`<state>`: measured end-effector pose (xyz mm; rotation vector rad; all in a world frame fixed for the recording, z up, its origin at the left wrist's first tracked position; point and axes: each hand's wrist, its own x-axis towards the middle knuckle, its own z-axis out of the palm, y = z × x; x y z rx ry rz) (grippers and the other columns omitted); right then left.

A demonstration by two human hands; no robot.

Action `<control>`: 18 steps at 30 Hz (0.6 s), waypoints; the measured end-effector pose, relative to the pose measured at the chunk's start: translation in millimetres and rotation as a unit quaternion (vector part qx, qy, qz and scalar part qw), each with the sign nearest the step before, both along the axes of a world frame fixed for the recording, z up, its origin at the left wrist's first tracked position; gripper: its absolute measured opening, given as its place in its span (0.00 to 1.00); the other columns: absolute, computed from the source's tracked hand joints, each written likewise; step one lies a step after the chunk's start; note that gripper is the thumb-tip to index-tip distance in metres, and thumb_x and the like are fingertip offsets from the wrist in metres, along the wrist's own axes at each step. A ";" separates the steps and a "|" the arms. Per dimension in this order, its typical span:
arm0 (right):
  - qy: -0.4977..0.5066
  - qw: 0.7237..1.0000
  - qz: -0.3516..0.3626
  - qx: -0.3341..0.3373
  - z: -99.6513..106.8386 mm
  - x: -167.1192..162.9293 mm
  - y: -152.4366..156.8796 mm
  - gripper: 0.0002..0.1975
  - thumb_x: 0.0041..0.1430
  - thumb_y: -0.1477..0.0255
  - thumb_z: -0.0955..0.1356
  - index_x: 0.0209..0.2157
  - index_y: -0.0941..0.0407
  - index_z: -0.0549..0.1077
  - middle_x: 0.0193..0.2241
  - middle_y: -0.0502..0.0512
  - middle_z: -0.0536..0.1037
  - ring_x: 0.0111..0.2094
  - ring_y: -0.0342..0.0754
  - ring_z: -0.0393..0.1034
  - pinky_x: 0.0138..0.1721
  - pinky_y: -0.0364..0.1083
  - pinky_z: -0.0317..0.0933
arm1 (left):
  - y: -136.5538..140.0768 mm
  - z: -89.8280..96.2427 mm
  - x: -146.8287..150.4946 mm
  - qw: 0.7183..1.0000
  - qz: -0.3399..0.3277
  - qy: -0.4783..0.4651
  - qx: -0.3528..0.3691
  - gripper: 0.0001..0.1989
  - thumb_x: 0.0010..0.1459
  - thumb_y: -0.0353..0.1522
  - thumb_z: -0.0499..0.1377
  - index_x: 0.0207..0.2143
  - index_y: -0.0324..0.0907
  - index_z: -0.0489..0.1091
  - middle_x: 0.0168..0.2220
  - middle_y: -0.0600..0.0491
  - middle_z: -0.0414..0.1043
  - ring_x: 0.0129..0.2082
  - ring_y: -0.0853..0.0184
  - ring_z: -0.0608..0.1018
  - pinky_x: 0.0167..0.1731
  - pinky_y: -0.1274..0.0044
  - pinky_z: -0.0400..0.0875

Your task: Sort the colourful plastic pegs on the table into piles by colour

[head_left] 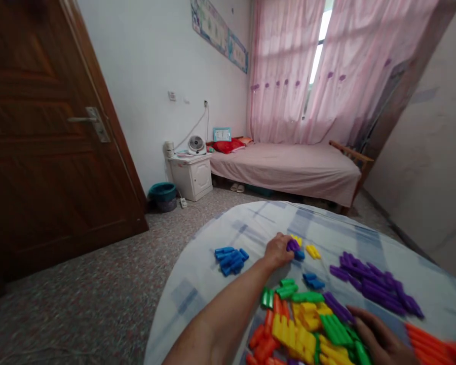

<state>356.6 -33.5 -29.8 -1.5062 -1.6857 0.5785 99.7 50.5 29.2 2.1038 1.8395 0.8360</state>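
Observation:
My left hand (278, 251) reaches across the round table, with fingers curled around small purple plastic pieces (294, 246). A blue piece (299, 255) sits just under them, and yellow pieces (313, 252) lie to the right. Near the table's front, my right hand (380, 334) is low over the mixed pile, fingers apart. Its fingertips are by the end of a purple piece (338, 307) and next to joined green pieces (335, 329). The pile also has yellow pieces (294, 337) and orange pieces (265, 344). Blur hides exactly what the right fingers touch.
Blue pieces (231, 260) form a group on the left of the checked tablecloth (182, 299). Purple pieces (380, 284) are heaped at right, beside orange pieces (433, 344). Beyond stand a bed (289, 162), a white cabinet (192, 177), a bin (163, 196) and a wooden door (57, 152).

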 end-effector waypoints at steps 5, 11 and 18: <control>0.042 0.999 -0.009 -0.018 29.9 -24.5 -22.3 0.18 0.50 0.59 0.62 0.35 0.55 0.75 0.33 0.55 0.79 0.36 0.52 0.73 0.37 0.47 0.66 | -16.0 -2.2 -6.0 0.996 -0.065 -0.026 -0.059 0.22 0.45 0.28 0.56 0.46 0.39 0.68 0.39 0.50 0.69 0.38 0.65 0.72 0.40 0.75 0.67; 0.065 0.998 -0.007 -0.015 29.3 -28.1 -23.1 0.17 0.52 0.63 0.62 0.37 0.58 0.75 0.31 0.55 0.78 0.33 0.49 0.70 0.36 0.46 0.62 | -25.6 7.4 -25.2 0.979 -0.172 -0.023 -0.111 0.17 0.44 0.32 0.58 0.39 0.40 0.74 0.28 0.56 0.72 0.28 0.69 0.72 0.30 0.80 0.66; 0.082 0.996 -0.009 -0.027 30.7 -28.5 -24.8 0.17 0.53 0.63 0.62 0.38 0.58 0.74 0.29 0.53 0.76 0.30 0.47 0.68 0.33 0.45 0.61 | -26.7 11.0 -23.9 0.970 -0.193 -0.016 -0.146 0.19 0.43 0.34 0.59 0.40 0.40 0.74 0.29 0.57 0.74 0.28 0.70 0.73 0.29 0.82 0.65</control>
